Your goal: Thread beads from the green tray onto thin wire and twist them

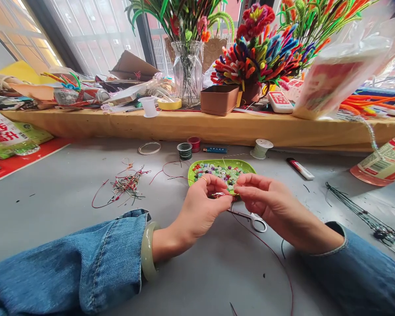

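The left hand (197,208) and right hand (276,202) pinch a thin dark-red cord (291,289) close together between fingertips, probably to steady it, while a green plastic tray (249,166) of multicoloured beads (228,172) sits just beyond them, presumably for easy reach.

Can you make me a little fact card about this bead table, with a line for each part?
Left hand: pinching dark red cord
Right hand: fingertips beside the left's; grip unclear
Green tray: holds colourful beads
Scissors: partly hidden by hands
Beyond tray: red spool, dark green spool, white spool
Ledge: glass vase, fuzzy flowers
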Available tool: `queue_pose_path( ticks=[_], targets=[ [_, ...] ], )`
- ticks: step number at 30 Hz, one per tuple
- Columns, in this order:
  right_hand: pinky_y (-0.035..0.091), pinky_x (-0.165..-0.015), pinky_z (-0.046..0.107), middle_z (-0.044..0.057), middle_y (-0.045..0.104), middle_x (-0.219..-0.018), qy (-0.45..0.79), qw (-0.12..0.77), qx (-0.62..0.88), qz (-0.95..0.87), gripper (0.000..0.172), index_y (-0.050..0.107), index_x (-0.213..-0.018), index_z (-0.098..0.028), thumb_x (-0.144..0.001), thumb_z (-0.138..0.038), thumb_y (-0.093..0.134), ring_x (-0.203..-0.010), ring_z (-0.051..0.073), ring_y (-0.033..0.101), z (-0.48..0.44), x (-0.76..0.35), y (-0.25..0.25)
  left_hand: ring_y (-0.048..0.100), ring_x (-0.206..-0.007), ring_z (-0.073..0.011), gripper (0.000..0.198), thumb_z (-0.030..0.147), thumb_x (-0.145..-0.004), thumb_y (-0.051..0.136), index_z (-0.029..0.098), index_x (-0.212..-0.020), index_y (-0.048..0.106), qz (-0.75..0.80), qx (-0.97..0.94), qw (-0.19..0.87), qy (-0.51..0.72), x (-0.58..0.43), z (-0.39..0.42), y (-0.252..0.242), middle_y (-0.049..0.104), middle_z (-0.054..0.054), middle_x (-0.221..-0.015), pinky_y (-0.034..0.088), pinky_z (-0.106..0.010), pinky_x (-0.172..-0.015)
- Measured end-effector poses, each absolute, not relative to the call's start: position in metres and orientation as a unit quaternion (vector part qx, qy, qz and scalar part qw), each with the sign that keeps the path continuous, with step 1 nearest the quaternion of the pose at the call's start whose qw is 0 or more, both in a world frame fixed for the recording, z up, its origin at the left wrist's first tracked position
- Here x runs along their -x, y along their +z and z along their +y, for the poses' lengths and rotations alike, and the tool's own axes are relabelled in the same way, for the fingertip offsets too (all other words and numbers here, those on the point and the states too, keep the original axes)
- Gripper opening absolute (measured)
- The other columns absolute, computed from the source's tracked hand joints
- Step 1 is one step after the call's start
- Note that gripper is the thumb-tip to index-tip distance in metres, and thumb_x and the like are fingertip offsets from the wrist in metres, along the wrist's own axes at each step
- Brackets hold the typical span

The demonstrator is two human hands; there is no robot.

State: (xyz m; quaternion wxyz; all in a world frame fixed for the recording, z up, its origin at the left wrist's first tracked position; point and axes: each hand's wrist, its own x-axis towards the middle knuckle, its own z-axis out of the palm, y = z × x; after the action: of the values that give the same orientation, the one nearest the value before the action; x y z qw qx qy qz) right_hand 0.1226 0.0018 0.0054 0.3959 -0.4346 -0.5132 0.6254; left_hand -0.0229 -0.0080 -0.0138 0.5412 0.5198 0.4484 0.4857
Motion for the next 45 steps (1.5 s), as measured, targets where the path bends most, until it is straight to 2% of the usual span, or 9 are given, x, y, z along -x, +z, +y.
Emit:
queue_pose_path(
  ticks=[5, 9, 14, 20, 26, 29, 33, 35, 45],
  targets=[
    [0.04, -0.051, 0.018, 0.0, 0.055, -0.075, 0.597, 0.437, 0.455, -0.495, 0.015, 0.059, -0.078, -0.018, -0.065, -0.026, 0.063, -0.058, 0.006, 0.047, 0.016, -0.143, 0.011, 0.049, -0.067, -0.0083, 0.015, 0.017, -0.065, 0.056, 0.017, -0.076, 0.045, 0.457, -0.509, 0.549, 0.48, 0.024, -0.007, -0.013, 0.051, 0.002, -0.071, 0.039, -0.022, -0.064],
    [0.041, -0.05, 0.018, 0.001, 0.058, -0.084, 0.382, 0.51, 0.494, -0.591, 0.021, 0.059, -0.087, -0.021, -0.068, -0.028, 0.06, -0.061, 0.007, 0.049, 0.022, -0.155, 0.017, 0.049, -0.066, -0.0082, 0.016, 0.015, -0.065, 0.055, 0.017, -0.076, 0.045, 0.458, -0.494, 0.561, 0.481, 0.024, -0.006, -0.013, 0.051, 0.002, -0.07, 0.04, -0.023, -0.063],
    [0.045, -0.058, 0.025, 0.002, 0.062, -0.086, 0.3, 0.329, 0.416, -0.793, 0.016, 0.058, -0.089, -0.021, -0.074, -0.025, 0.052, -0.069, 0.013, 0.056, 0.012, -0.141, 0.013, 0.049, -0.066, -0.0086, 0.017, 0.013, -0.063, 0.056, 0.017, -0.075, 0.045, 0.452, -0.486, 0.571, 0.483, 0.023, -0.006, -0.012, 0.051, 0.002, -0.07, 0.04, -0.023, -0.064],
    [0.039, -0.057, 0.027, 0.003, 0.06, -0.08, -0.183, 0.277, 0.55, -0.767, 0.015, 0.058, -0.083, -0.018, -0.074, -0.019, 0.045, -0.067, 0.014, 0.054, 0.035, -0.173, 0.01, 0.05, -0.064, -0.009, 0.018, 0.014, -0.061, 0.057, 0.017, -0.074, 0.045, 0.462, -0.476, 0.574, 0.479, 0.023, -0.007, -0.009, 0.051, 0.002, -0.067, 0.041, -0.023, -0.061],
    [0.022, -0.046, 0.03, 0.012, 0.057, -0.07, -0.338, 0.166, 0.593, -0.712, 0.019, 0.062, -0.065, -0.018, -0.065, -0.037, 0.057, -0.081, 0.028, 0.047, 0.07, -0.262, 0.015, 0.049, -0.062, -0.0079, 0.018, 0.015, -0.062, 0.057, 0.017, -0.076, 0.046, 0.461, -0.476, 0.563, 0.494, 0.024, -0.006, -0.01, 0.052, 0.002, -0.069, 0.043, -0.023, -0.062],
    [0.026, -0.047, 0.031, 0.012, 0.057, -0.078, -0.307, 0.178, 0.551, -0.755, 0.029, 0.064, -0.072, -0.021, -0.053, -0.044, 0.065, -0.075, 0.026, 0.047, 0.067, -0.261, 0.026, 0.048, -0.062, -0.0075, 0.017, 0.015, -0.063, 0.056, 0.017, -0.076, 0.046, 0.457, -0.481, 0.562, 0.494, 0.024, -0.005, -0.012, 0.051, 0.002, -0.07, 0.044, -0.023, -0.061],
    [0.034, -0.04, 0.024, 0.003, 0.058, -0.07, 0.135, 0.282, 0.469, -0.826, 0.027, 0.06, -0.091, -0.025, -0.07, -0.041, 0.054, -0.048, 0.009, 0.043, 0.029, -0.197, 0.045, 0.049, -0.066, -0.0086, 0.016, 0.017, -0.064, 0.056, 0.017, -0.076, 0.046, 0.46, -0.476, 0.562, 0.497, 0.025, -0.005, -0.011, 0.052, 0.0, -0.073, 0.045, -0.021, -0.058],
    [0.03, -0.034, 0.02, -0.001, 0.056, -0.059, 0.228, 0.364, 0.436, -0.791, 0.018, 0.06, -0.085, -0.024, -0.075, -0.036, 0.05, -0.041, 0.006, 0.041, 0.008, -0.161, 0.045, 0.05, -0.067, -0.0092, 0.017, 0.02, -0.064, 0.057, 0.017, -0.077, 0.046, 0.459, -0.477, 0.563, 0.495, 0.025, -0.005, -0.011, 0.052, 0.0, -0.073, 0.045, -0.021, -0.056],
    [0.045, -0.06, 0.024, 0.003, 0.062, -0.087, 0.064, 0.319, 0.401, -0.856, 0.018, 0.056, -0.09, -0.02, -0.077, -0.014, 0.045, -0.071, 0.013, 0.058, -0.003, -0.127, 0.005, 0.052, -0.057, -0.0081, 0.019, 0.023, -0.066, 0.057, 0.017, -0.078, 0.043, 0.438, -0.479, 0.577, 0.496, 0.026, -0.005, -0.012, 0.051, 0.003, -0.066, 0.045, -0.022, -0.055]
  ],
)
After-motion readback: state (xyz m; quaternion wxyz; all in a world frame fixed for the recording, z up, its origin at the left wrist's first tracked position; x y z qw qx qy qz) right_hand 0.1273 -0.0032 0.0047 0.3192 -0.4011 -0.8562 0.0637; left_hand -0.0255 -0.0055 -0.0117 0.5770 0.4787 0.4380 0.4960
